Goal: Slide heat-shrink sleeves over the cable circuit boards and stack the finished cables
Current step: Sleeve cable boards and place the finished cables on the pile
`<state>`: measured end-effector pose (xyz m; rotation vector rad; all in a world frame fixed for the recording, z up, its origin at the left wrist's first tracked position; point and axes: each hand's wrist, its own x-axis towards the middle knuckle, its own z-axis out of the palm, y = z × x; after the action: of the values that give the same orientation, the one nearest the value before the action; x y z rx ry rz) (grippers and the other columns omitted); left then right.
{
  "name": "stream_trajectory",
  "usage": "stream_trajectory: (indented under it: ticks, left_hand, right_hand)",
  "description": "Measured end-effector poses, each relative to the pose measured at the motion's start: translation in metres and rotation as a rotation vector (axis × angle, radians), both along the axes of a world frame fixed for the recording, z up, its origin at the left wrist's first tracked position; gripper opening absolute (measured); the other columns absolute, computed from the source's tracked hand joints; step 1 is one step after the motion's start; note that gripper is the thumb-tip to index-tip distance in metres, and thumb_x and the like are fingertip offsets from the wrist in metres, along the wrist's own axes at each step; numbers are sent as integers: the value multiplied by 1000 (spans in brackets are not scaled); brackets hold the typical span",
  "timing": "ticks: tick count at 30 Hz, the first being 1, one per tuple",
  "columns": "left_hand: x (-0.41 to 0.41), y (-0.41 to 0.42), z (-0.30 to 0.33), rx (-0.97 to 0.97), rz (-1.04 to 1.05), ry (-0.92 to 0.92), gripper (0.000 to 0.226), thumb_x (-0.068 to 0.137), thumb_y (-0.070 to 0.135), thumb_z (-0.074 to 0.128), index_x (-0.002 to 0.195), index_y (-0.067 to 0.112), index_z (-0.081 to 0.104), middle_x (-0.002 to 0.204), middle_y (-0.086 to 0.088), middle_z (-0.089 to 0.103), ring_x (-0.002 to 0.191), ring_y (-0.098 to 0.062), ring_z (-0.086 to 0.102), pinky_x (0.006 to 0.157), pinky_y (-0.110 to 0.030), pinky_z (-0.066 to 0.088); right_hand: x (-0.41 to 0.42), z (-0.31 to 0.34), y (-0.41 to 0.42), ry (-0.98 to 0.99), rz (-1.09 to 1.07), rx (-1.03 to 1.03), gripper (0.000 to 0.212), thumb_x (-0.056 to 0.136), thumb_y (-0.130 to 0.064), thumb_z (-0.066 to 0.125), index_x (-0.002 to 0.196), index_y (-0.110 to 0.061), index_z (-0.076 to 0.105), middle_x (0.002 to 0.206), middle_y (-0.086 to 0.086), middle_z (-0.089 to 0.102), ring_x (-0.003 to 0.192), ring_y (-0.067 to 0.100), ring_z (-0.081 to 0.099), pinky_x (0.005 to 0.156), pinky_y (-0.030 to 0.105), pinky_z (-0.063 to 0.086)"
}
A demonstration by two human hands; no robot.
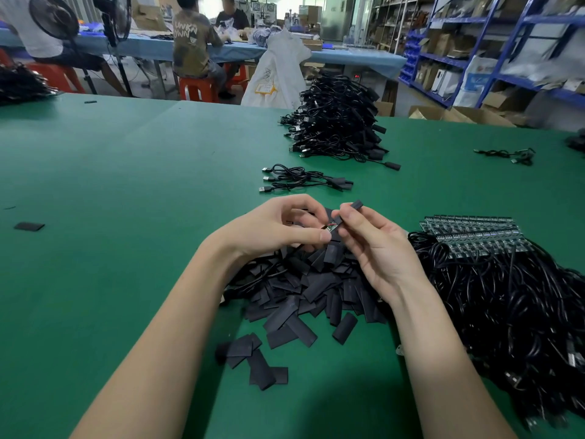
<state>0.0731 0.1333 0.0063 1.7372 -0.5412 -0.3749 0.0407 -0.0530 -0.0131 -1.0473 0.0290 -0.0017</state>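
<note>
Here, sleeve [349, 212] is pinched by right hand [376, 245] | board [331, 229], pinched by left hand [278, 226], is met end-on, axes aligned.

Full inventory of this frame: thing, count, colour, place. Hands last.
table: one, green, fills foreground
loose sleeves: many, black, heap under the hands
stray sleeve: one, black, far left of table
raw cables: many, black, heap at right, circuit boards on top
finished cables: about three, black, just beyond the hands
big stack: many cables, black, behind those
lone cable: one, black, far right
bag: one, white, beyond table edge
stools: red, under seated people
shelves: blue, right background
left hand: pinches a small board
right hand: pinches a black sleeve
</note>
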Motion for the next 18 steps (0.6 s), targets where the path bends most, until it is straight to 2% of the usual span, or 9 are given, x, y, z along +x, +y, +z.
stream_trajectory:
  ticks: [3,6,10,12,18]
  left_hand:
    - [1,-2,-1,11,47,-78,15,87,7,77,97,7,66,74,-2,69,71,-16,63,73,-22,52]
    - [2,-4,-3,8,94,-138,14,86,9,80,93,7,69,74,-5,73,69,-15,65,73,-22,55]
    - [4,-7,-6,43,140,-225,13,83,9,82,84,9,70,71,-2,72,64,-15,66,69,-23,53]
    - [6,-7,-8,52,158,-247,13,83,9,83,82,10,70,70,-1,72,64,-15,66,68,-23,52]
    - [8,-8,-11,67,151,-276,11,83,13,83,81,12,72,69,0,73,65,-14,68,68,-22,52]
  right_hand:
    - [1,1,-1,4,-47,16,6,69,-17,79,73,-16,83,90,6,78,74,6,71,69,13,55]
    - [1,1,-1,5,-75,30,5,69,-17,79,72,-15,82,87,5,78,77,6,72,70,14,56]
    - [2,0,-1,22,-88,47,14,74,-12,77,87,-8,76,88,6,78,78,7,73,70,14,56]
    - [2,-1,0,23,-83,45,12,81,-9,75,93,-6,74,90,6,78,80,7,73,71,14,56]
    - [3,-3,0,30,-83,41,10,86,-6,73,96,-4,74,92,7,78,83,8,74,71,15,56]
